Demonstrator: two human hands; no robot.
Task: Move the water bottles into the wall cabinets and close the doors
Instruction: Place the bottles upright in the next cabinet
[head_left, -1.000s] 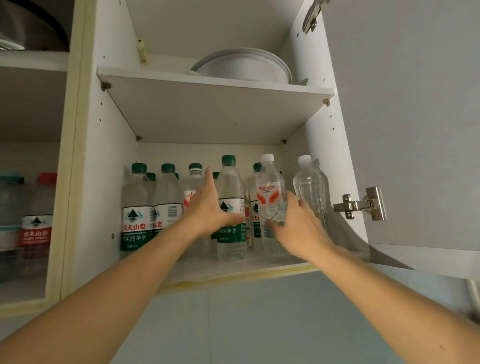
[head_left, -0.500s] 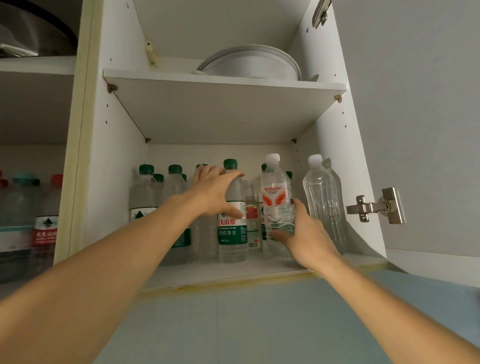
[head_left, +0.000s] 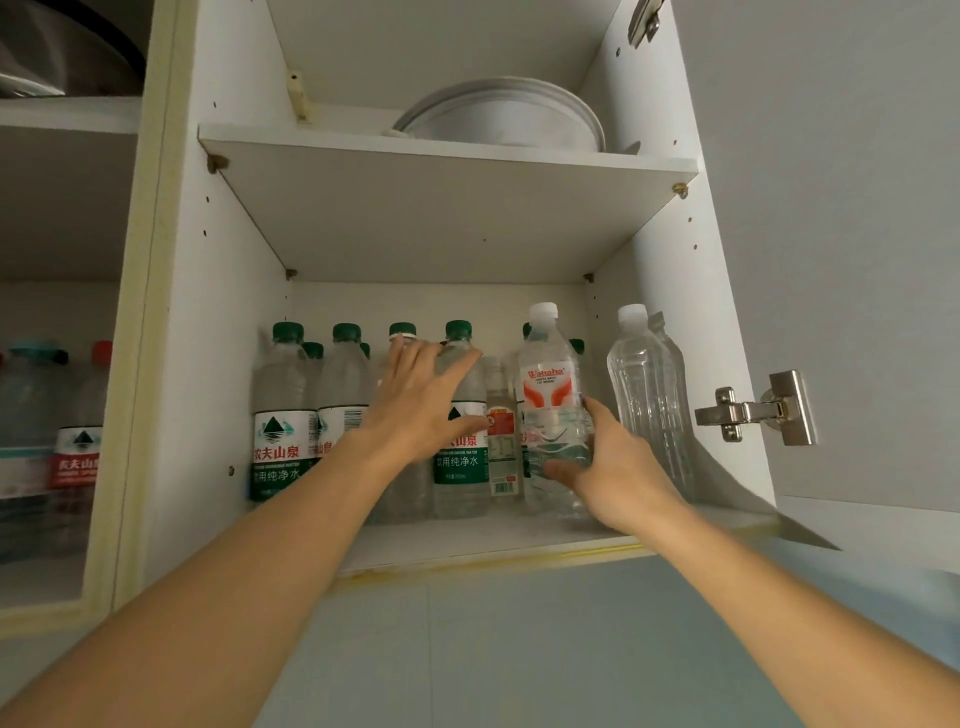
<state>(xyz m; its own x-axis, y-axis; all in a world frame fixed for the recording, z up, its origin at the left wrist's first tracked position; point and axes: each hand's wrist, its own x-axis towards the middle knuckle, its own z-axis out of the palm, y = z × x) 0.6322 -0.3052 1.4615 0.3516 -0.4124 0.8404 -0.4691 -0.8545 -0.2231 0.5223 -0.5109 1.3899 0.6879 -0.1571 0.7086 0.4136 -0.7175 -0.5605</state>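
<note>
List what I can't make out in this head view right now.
- Back-row bottles: front bottles hide all but their caps.
- Bottle behind the left hand: label covered.
- Left compartment bottles: blurred, labels unreadable.
- Cabinet door: cut by the right edge.

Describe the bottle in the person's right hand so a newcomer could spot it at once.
Look at the open wall cabinet, lower shelf, right of the green-capped bottles. The right hand grips one bottle low down. It alone has a white cap and a red-and-orange label.
</note>
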